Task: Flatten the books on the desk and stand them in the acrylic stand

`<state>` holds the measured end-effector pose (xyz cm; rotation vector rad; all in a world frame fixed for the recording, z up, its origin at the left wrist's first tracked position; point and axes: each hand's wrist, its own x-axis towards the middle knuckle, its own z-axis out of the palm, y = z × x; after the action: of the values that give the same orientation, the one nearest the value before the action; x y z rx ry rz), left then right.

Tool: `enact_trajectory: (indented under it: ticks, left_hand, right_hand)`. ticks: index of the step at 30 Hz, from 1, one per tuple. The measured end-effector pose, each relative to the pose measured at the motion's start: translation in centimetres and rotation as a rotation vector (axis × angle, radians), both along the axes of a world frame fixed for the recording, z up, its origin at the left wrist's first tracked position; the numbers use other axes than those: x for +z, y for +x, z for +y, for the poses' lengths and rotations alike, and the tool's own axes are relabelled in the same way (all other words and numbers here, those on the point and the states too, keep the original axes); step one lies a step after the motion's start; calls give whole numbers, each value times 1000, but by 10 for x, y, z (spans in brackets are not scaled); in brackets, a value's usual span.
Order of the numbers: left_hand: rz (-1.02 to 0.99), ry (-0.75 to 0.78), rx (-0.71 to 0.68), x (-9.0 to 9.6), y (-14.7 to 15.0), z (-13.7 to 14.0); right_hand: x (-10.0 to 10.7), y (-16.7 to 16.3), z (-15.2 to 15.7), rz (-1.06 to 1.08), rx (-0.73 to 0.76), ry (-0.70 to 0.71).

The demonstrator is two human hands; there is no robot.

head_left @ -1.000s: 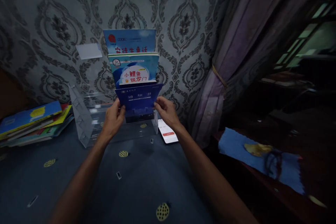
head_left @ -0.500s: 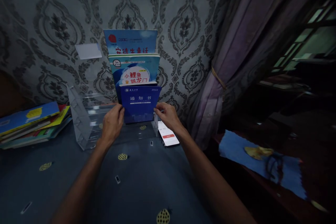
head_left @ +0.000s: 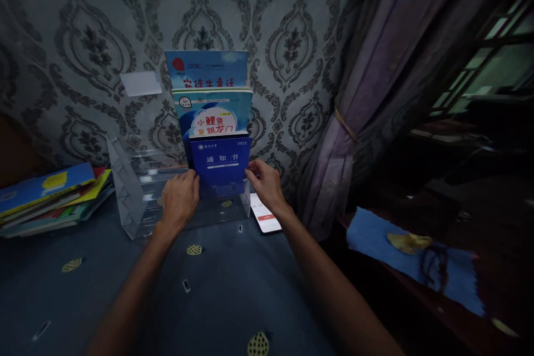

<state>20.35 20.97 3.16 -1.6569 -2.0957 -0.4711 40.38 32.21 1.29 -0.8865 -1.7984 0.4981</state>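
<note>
A dark blue booklet [head_left: 221,158] stands upright at the front of a clear tiered rack [head_left: 125,189], its lower part behind the clear front panel. My left hand [head_left: 180,197] is closed at the booklet's left edge, fingertips partly hidden. On the opposite side, my right hand [head_left: 265,183] pinches the right edge between thumb and fingers. Behind the booklet rises a teal picture book [head_left: 212,111], and a taller light blue book [head_left: 208,67] stands at the back.
Several books [head_left: 50,189] lie stacked at the left. A lit phone [head_left: 266,217] rests just right of the rack. Farther right are a tied curtain [head_left: 334,150] and a blue cloth [head_left: 371,239] with a yellowish item on it. A white card [head_left: 141,83] appears by the wall.
The blue booklet has straightened, its right side shifting slightly left and lining up with the rack. Both hands remain at its edges, with only small movement.
</note>
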Motion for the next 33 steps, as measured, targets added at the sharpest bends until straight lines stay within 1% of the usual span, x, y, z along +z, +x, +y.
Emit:
enact_trajectory:
  ticks: [7, 13, 25, 30, 33]
  left_hand:
    - [30, -29, 6, 1, 2, -1]
    - [-18, -52, 51, 3, 5, -2]
    - [9, -91, 67, 3, 8, -2]
    - [18, -94, 76, 4, 9, -1]
    - [15, -85, 80, 5, 10, -1]
  right_hand:
    - [-4, -1, 2, -35, -15, 10]
    - [-7, -2, 3, -41, -1, 14]
    - [-6, -3, 3, -88, -49, 6]
    - [-5, -3, 1, -65, -89, -11]
    - [-4, -3, 1, -24, -81, -15]
